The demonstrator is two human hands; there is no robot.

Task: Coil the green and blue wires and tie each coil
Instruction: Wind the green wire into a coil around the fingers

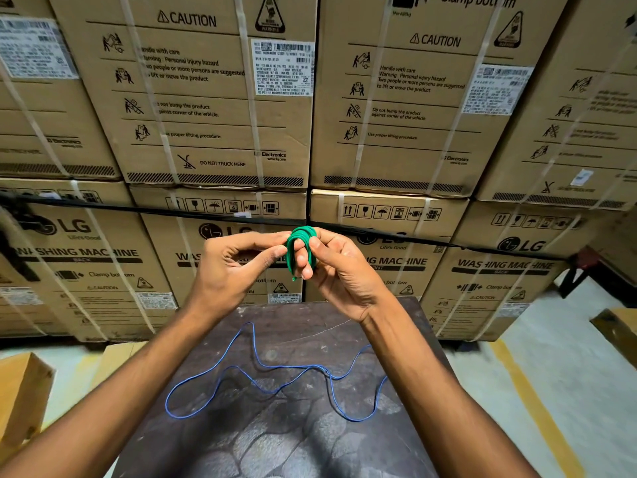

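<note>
Cardboard cartons (220,98), strapped and stacked, fill the whole upper half of the frame and form the backdrop to our work. Below them, in the lower centre, sits the dark desk (286,439) with its mottled top, and across it the blue wire (275,388) lies loose in wandering loops, not yet coiled. Our two forearms come up from the bottom corners and meet just above the desk's far edge, near the middle of the frame. Our right hand (339,267) has the green wire (299,248) wound as a tight coil around its fingers, thumb pressed against the outside of the turns. Our left hand (234,267) is closed in a pinch at the coil's left side, thumb and forefinger on the strand there, so both hands are together on the same wire. A short green tail pokes out below the coil. We judge that winding is nearly finished and tying comes next. To do it well, we should keep the right thumb firm so the turns do not spring apart, draw the tail snugly across the bundle rather than along it, and tuck it under a turn before easing the fingers out.
</note>
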